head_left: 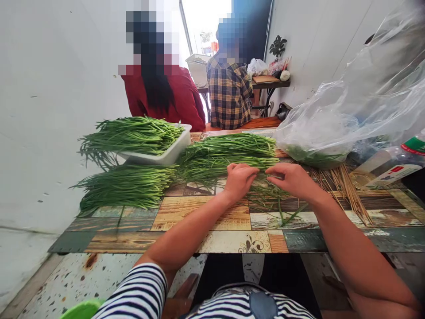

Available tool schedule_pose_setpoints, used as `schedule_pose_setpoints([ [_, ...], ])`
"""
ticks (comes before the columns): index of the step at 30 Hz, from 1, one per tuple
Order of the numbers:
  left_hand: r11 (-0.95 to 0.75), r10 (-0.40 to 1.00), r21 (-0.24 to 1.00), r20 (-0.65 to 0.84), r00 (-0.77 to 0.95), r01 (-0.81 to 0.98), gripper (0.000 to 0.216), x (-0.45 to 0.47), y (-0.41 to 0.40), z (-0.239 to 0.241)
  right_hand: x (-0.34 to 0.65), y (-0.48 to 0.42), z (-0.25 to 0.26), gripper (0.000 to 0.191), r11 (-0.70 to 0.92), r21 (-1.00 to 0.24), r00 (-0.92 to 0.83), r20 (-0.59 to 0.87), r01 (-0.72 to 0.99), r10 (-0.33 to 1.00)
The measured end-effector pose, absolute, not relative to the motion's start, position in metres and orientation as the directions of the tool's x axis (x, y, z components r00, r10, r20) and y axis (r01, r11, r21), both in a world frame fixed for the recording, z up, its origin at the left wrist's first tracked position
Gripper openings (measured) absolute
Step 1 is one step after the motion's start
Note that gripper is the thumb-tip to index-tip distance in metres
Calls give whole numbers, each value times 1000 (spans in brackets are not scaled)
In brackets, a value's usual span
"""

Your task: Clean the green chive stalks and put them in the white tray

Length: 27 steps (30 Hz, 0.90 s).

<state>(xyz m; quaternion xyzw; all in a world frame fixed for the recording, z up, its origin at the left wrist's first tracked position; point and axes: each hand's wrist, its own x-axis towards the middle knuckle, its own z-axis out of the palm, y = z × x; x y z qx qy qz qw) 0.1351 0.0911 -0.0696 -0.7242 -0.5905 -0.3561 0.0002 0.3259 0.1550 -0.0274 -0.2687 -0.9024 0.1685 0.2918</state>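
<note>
A broad pile of garlic chives [232, 148] lies across the middle of the wooden-patterned table, cut ends to the right. At its near right edge my left hand [241, 179] is closed, thumb and fingers pinched on a few thin chives. Facing it, just past the cut ends, my right hand [292, 179] has its thumb and fingertips drawn into a pinch. Whatever sits in that pinch is too small to make out. Loose trimmed chive bits [270, 192] are scattered below both hands.
On the left, a white plastic tub [166, 155] heaped with chives stands behind another chive bundle [129, 186]. To the right are bamboo skewers [348, 190], a clear plastic bag [318, 119] with greens inside, and a plastic bottle [392, 164]. Two people sit beyond the table, backs turned.
</note>
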Motion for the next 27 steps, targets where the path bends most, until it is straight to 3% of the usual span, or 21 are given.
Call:
schedule_pose_setpoints([
  [8,-417,765,496,644,-1,762,13,140,79,-48,324,151,-24,13,827,-496,-545,631,264,552],
  [11,-475,823,640,566,48,604,20,136,79,-39,324,148,-19,13,864,-482,-595,656,143,464],
  [14,-428,874,745,485,26,511,19,128,85,-36,324,145,-17,13,862,-501,-659,625,72,418],
  [20,-542,840,660,445,310,520,19,119,96,-43,324,144,-17,13,835,-549,-691,587,43,422],
  [24,-446,885,720,444,141,531,14,122,94,-43,336,155,-16,14,796,-599,-659,566,85,496],
  [27,-368,900,801,434,-35,473,15,123,93,-42,351,174,-19,19,741,-627,-558,536,240,633],
])
